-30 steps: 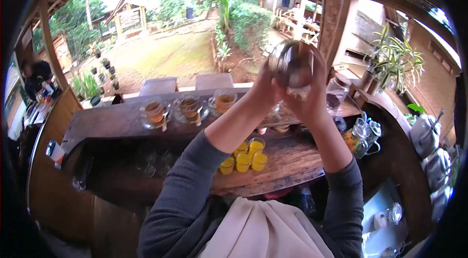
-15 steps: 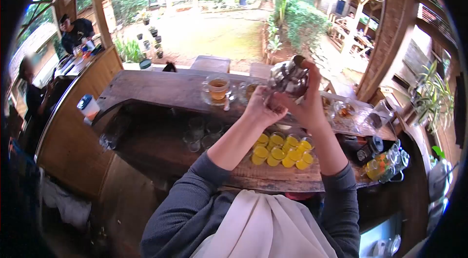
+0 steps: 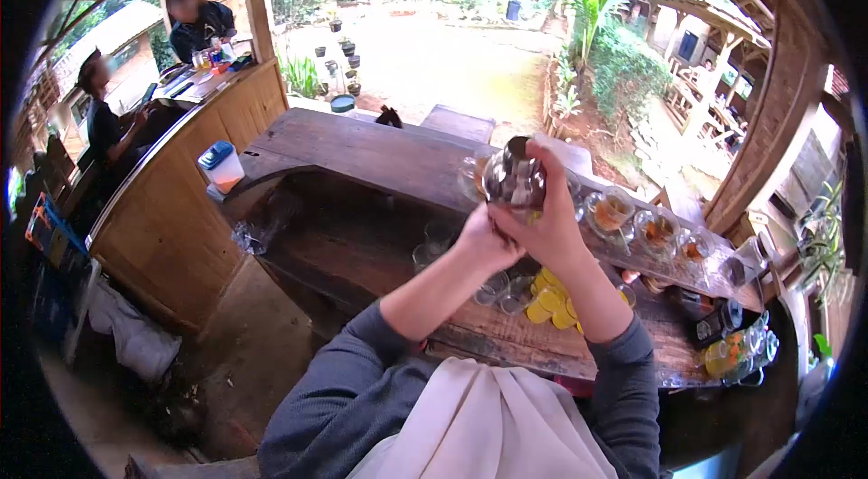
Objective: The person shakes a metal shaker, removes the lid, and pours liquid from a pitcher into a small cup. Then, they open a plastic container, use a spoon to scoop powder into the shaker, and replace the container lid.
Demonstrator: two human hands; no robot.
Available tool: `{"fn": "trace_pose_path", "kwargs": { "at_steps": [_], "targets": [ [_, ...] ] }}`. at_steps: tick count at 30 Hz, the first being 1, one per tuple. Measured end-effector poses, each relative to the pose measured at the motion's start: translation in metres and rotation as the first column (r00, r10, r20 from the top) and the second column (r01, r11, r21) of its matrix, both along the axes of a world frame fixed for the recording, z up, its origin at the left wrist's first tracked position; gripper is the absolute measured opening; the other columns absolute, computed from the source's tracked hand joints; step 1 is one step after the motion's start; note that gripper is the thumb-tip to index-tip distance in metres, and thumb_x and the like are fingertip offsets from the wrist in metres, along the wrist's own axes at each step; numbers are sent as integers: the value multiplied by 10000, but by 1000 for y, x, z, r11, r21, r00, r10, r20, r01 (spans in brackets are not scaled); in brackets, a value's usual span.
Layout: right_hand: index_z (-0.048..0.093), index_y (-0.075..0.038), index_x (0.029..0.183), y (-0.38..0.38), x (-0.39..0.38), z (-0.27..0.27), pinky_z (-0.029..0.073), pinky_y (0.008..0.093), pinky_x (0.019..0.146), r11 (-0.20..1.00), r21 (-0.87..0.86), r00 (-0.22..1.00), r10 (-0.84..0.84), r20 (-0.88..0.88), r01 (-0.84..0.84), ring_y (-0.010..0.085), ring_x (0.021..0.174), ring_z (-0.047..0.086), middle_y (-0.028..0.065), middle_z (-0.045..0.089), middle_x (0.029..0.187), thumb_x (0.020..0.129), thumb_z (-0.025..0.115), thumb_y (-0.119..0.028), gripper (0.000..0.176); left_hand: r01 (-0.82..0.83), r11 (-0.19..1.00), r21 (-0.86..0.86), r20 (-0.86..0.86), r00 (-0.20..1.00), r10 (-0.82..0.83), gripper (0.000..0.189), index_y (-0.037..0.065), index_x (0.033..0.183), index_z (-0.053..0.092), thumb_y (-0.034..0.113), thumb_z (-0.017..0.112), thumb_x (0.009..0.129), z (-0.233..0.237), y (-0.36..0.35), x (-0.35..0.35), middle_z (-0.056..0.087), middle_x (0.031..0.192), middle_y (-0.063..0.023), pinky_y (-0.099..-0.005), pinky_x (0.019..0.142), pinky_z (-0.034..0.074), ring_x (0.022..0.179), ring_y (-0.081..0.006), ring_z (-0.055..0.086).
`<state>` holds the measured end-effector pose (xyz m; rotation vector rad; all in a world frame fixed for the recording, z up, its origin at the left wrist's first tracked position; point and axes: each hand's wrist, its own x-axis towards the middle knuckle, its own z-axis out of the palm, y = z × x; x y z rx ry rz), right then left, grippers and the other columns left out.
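In front of my chest I hold up a shiny, rounded jar (image 3: 515, 179) with a dark top, tilted over the counter. My right hand (image 3: 553, 227) is closed along its right side, fingertips near the dark top and thumb lower down. My left hand (image 3: 488, 242) is closed at its lower end; the fingers are partly hidden. Behind the jar, a cup of amber drink (image 3: 477, 173) is partly covered. Below my forearms stand several glasses of yellow drink (image 3: 545, 305) and, beside them, clear glasses (image 3: 515, 294).
More cups of amber drink (image 3: 611, 208) line the raised wooden counter (image 3: 353, 149) to the right. Jugs of yellow drink (image 3: 732, 352) stand at the right end. A blue-lidded container (image 3: 221, 166) sits at the left corner. Two people (image 3: 108, 108) are by the side counter.
My view has turned left, so the counter's contents appear farther right. The jar is still in my hands, held lower and turned, with my right hand wrapped closer around it.
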<state>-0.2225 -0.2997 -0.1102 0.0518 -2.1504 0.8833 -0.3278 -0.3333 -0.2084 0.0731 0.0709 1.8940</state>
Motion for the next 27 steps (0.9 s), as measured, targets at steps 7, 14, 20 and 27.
{"fn": "trace_pose_path", "kwargs": {
  "at_steps": [7,14,20,27],
  "targets": [
    [646,-283,1030,-57,10,-27,254,611,1037,396,918,614,720,-323,18,260,1280,376,94,423,1365,778,631,-520,346,120,862,492,-510,842,174,669,22,1327,426,542,445,907,65,-113,6,526,1231,-212,-429,890,513,1063,-300,587],
    [326,-48,1284,-29,-62,-40,415,372,947,988,3,977,153,-145,-155,293,1210,445,170,448,1219,602,857,-132,869,-171,982,-76,-99,982,163,414,72,1214,512,378,415,952,7,-74,-48,551,1218,-114,-414,932,479,1105,-254,557],
    [661,-257,912,-95,25,18,205,615,1062,475,855,656,716,-239,-207,273,1209,479,27,506,1265,693,740,-367,257,-57,885,462,-505,804,315,644,23,1327,390,481,512,891,74,-148,-6,522,1243,-210,-440,911,502,1133,-320,552],
    [435,-99,1241,-45,-20,4,373,480,994,962,259,980,128,-151,-86,306,1212,432,151,425,1301,654,808,-186,701,-57,988,145,-169,982,82,422,46,1266,482,301,328,967,33,-80,-37,558,1222,-147,-481,945,461,1119,-275,563]
  ]
}}
